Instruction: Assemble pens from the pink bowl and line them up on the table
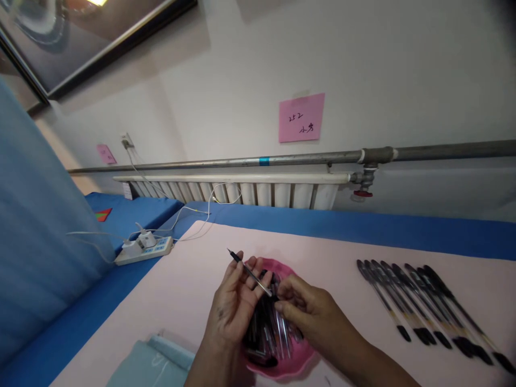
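Note:
A slim pen (252, 275) with a dark grip and a clear barrel slants above the pink bowl, its bare pointed tip up and to the left. My left hand (236, 301) is palm up and holds the pen near its grip between thumb and fingers. At the pen's rear end, my right hand (302, 306) has thumb and forefinger pinched together; a small dark part shows there, too small to name. Below both hands, the scalloped pink bowl (304, 365) contains several clear tubes and dark pen parts (268, 333), partly hidden by the hands.
To the right, several capped black pens (423, 301) lie side by side on the pale pink sheet (330, 252). A folded light-blue cloth or bag (149, 363) is at the lower left. Beyond it are a white power strip (145, 251), trailing cables and a blue curtain (36, 231).

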### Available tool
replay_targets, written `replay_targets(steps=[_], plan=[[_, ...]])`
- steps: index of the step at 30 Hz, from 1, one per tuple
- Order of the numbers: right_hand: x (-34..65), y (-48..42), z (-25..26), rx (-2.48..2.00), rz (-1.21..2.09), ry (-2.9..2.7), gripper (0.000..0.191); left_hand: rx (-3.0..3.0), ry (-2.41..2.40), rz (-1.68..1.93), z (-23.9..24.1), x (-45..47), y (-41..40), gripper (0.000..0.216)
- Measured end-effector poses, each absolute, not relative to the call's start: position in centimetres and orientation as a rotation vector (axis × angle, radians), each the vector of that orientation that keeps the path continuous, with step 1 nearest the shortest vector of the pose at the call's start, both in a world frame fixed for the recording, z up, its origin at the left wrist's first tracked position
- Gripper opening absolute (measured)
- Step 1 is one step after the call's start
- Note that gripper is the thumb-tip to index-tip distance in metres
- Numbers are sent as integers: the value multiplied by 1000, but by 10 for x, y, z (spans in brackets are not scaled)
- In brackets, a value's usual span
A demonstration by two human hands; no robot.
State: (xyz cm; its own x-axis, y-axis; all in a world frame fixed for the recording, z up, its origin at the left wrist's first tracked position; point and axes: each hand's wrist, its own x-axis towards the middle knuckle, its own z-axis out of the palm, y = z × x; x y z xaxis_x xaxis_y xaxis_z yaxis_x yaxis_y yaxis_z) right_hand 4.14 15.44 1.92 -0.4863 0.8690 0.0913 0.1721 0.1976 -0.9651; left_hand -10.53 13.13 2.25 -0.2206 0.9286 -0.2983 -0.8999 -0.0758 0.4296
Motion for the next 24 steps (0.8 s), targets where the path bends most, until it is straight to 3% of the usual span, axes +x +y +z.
replay_targets(steps=[12,24], plan=[[42,153,22,-1006,1246,-1838,11,109,681,1695,26,-99,130,17],[49,151,21,-1001,823,-2076,14,441,921,1598,27,-94,127,18]])
